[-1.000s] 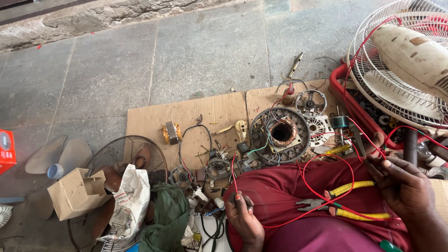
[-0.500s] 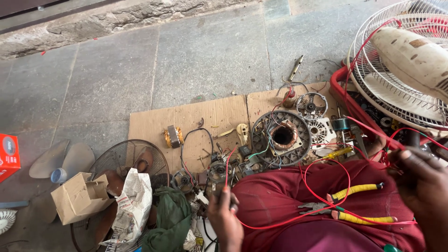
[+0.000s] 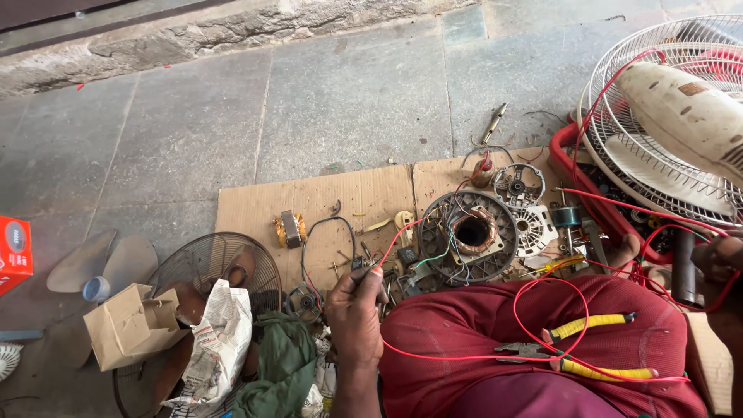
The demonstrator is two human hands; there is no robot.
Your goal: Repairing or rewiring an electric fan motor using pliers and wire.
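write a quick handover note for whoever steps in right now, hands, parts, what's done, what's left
Left hand: pinching the end of the red wire, low over the small parts at the cardboard's near edge.
Right hand: at the right edge, mostly out of view, among red wire loops; grip unclear.
Things: the wire loops across the lap, over the yellow-handled pliers lying there. The round motor winding sits on the cardboard, the white fan to the right.
Done: fan motor in pieces, parts spread out.
Left: the held wire end joins nothing visible.
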